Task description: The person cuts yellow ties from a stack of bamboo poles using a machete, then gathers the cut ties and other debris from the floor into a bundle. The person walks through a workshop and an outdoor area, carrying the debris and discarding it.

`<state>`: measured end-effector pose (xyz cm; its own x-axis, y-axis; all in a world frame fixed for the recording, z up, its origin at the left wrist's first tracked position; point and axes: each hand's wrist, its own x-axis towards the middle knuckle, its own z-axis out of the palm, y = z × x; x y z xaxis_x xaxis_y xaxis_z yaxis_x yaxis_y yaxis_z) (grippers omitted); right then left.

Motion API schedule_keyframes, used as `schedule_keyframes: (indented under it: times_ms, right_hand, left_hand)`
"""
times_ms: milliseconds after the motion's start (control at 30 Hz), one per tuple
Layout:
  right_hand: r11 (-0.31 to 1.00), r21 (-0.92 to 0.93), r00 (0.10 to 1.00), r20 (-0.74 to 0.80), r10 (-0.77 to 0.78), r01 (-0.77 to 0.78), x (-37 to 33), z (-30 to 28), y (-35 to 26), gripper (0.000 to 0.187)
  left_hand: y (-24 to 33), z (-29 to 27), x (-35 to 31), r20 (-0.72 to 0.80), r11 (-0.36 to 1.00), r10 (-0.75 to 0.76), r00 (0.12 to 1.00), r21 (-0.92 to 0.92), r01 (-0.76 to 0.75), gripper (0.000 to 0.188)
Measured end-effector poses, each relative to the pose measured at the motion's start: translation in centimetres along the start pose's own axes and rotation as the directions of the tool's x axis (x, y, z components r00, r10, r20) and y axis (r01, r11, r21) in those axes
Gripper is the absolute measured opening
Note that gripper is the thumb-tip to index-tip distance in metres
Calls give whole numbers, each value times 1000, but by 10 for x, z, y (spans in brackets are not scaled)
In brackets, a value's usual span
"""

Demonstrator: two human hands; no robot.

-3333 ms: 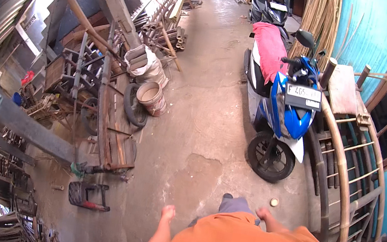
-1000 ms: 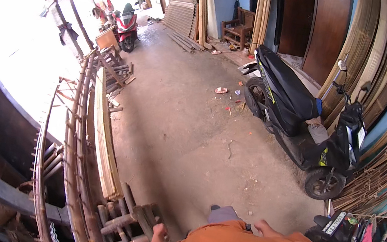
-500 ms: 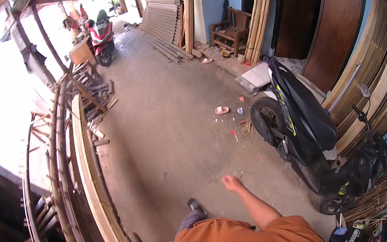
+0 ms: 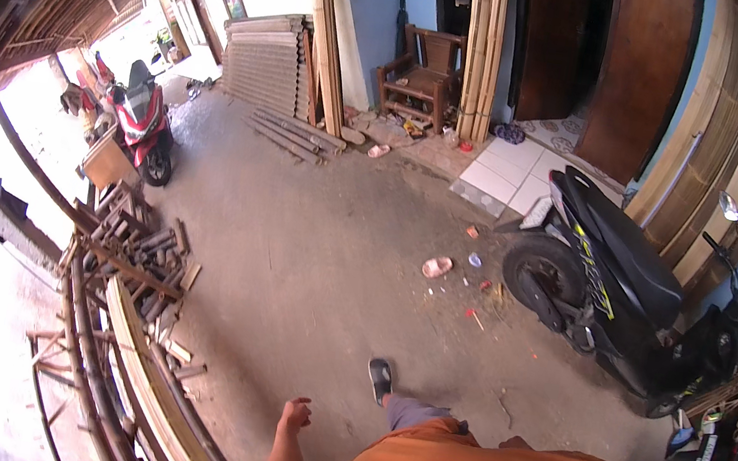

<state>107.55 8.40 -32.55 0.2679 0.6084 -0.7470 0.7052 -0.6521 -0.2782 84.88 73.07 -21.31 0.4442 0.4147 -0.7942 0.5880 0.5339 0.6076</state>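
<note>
My left hand hangs out beside my body over the concrete floor, its fingers loosely bent and somewhat apart, with nothing held. Nearest to it is a foot in a dark sandal, stepping forward. Left of the hand, apart from it, long pale bamboo strips lie along a pole rack. Of my right hand, only a small dark part seems to show at the edge of the orange shirt; its fingers are hidden.
At right stands a black scooter before leaning bamboo slats. A pink sandal and litter lie on the floor. Ahead are a bamboo chair, bamboo poles, a wood pile and a red scooter.
I have walked forward, and the view has shifted. My left hand has swung forward into view from beside my body; my right hand has swung back toward the shirt.
</note>
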Motion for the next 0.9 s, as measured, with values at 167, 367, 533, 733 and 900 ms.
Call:
schedule_keyframes:
  times_ms: [167, 367, 533, 733, 900]
  right_hand:
    - [578, 769, 926, 48, 374, -274, 188, -195, -53, 30]
    - [763, 643, 828, -461, 319, 64, 340, -552, -169, 41]
    - [772, 585, 714, -649, 263, 247, 398, -743, -242, 33]
    - [735, 676, 673, -521, 526, -52, 534, -685, -207, 37]
    - [413, 826, 850, 140, 508, -383, 515, -667, -250, 37]
  left_hand:
    - [44, -52, 113, 82, 863, 52, 995, 498, -87, 34]
    - [130, -112, 162, -388, 985, -165, 907, -114, 131, 24]
    - [227, -142, 233, -474, 967, -209, 856, -231, 108, 22]
    - [407, -167, 382, -254, 988, -131, 958, 48, 147, 23]
    - [581, -228, 511, -202, 972, 11, 979, 232, 37, 25]
